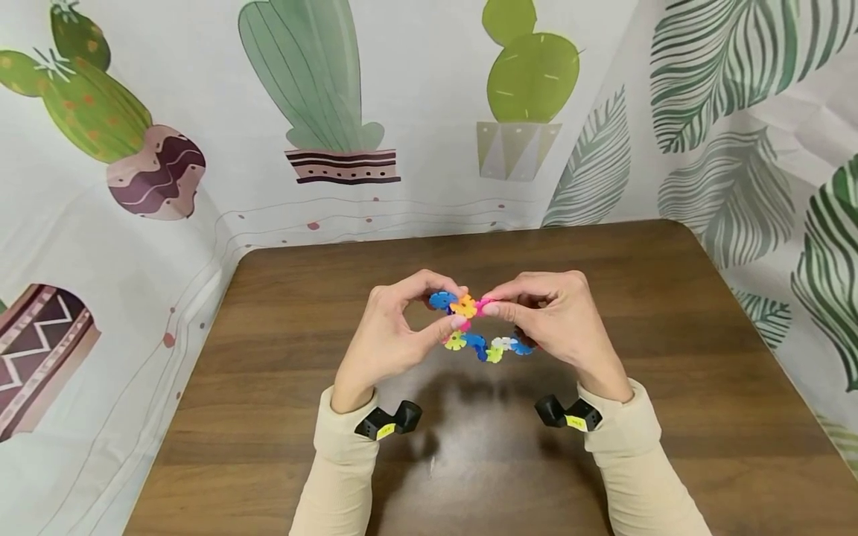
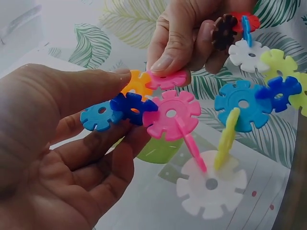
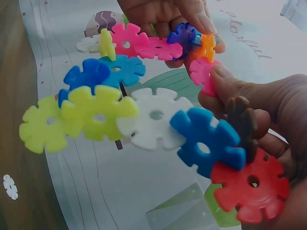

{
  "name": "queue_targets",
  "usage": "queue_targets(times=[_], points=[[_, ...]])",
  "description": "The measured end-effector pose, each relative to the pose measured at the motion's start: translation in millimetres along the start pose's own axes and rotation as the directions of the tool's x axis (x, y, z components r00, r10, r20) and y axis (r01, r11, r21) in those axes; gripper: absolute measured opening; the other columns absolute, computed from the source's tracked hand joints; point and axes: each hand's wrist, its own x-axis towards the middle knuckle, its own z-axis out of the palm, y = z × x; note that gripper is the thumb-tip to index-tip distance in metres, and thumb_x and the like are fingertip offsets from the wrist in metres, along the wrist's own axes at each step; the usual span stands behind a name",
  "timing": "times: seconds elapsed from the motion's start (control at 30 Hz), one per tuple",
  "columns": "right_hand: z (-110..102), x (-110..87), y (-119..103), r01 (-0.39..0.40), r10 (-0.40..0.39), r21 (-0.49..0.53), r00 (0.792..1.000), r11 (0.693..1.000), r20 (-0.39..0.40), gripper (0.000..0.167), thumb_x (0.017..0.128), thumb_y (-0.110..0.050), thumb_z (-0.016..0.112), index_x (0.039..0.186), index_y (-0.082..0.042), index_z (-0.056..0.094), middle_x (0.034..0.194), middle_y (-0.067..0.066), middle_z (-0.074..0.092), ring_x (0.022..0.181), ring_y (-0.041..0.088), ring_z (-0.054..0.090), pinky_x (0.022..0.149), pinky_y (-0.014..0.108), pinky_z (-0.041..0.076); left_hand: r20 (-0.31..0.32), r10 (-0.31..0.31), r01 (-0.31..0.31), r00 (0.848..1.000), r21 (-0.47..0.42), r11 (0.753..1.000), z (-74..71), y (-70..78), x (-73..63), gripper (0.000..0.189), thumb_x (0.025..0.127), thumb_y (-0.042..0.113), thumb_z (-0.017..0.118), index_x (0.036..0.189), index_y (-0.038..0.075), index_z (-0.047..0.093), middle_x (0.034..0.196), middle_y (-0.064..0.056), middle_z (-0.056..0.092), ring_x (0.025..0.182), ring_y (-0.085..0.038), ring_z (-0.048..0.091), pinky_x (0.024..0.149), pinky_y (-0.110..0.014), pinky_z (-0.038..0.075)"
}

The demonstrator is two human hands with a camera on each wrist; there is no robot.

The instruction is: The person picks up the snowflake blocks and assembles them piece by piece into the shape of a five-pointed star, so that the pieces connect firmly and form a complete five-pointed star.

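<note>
A chain of slotted plastic snowflake discs in many colours hangs in the air over the table, held between both hands. My left hand pinches it at the orange disc, beside a dark blue disc. The right hand pinches a pink disc between thumb and forefinger, and that disc touches the orange one. From there the chain loops down through white, yellow-green and blue discs. Its red disc and brown disc lie by the right hand's lower fingers; whether these fingers grip them I cannot tell.
Below is a brown wooden table. A loose white snowflake disc lies on it in the right wrist view. Behind the table hangs a cloth printed with cacti and leaves. Each wrist carries a black camera.
</note>
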Motion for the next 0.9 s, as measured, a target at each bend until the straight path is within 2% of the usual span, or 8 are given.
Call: queue_targets(times=[0.17, 0.5, 0.67, 0.9], points=[[0.2, -1.8, 0.2, 0.029, -0.03, -0.01, 0.999, 1.0, -0.027, 0.014, 0.083, -0.012, 0.092, 0.089, -0.023, 0.086, 0.066, -0.002, 0.068, 0.044, 0.013, 0.045, 0.039, 0.029, 0.038, 0.002, 0.001, -0.001, 1.0, -0.003, 1.0, 1.6, 0.5, 0.7, 0.027, 0.089, 0.013, 0.088, 0.113, 0.017, 0.076, 0.102, 0.006, 0.078, 0.091, -0.018, 0.071, 0.086, -0.029, 0.06], [1.9, 0.0, 3.0, 0.041, -0.042, -0.032, 0.999, 0.999, -0.025, 0.015, 0.083, -0.011, 0.093, 0.088, -0.022, 0.085, 0.066, -0.006, 0.07, 0.042, 0.011, 0.045, 0.038, 0.028, 0.037, -0.011, 0.005, -0.005, 1.0, 0.027, 1.0, 1.7, 2.1, 0.0, 0.027, 0.089, 0.013, 0.089, 0.112, 0.018, 0.076, 0.101, 0.007, 0.078, 0.092, -0.008, 0.07, 0.086, -0.029, 0.06], [3.3, 0.4, 4.5, 0.032, -0.034, -0.048, 0.999, 0.998, -0.029, 0.015, 0.082, -0.012, 0.094, 0.089, -0.022, 0.086, 0.069, -0.002, 0.073, 0.046, 0.01, 0.044, 0.039, 0.027, 0.034, -0.018, 0.006, -0.005, 1.0, 0.038, 0.999, 1.5, 2.2, 0.5, 0.026, 0.089, 0.015, 0.089, 0.112, 0.017, 0.076, 0.1, 0.007, 0.079, 0.092, -0.008, 0.07, 0.085, -0.028, 0.059], [2.9, -0.1, 4.5, 0.034, -0.034, -0.012, 0.999, 0.999, -0.012, 0.015, 0.083, -0.008, 0.092, 0.087, -0.019, 0.084, 0.06, -0.003, 0.067, 0.039, 0.012, 0.046, 0.038, 0.028, 0.038, -0.002, -0.007, 0.007, 1.0, -0.004, 1.0, 1.4, 1.6, 0.1, 0.026, 0.088, 0.014, 0.09, 0.11, 0.018, 0.077, 0.102, 0.006, 0.079, 0.092, -0.009, 0.071, 0.085, -0.029, 0.061]])
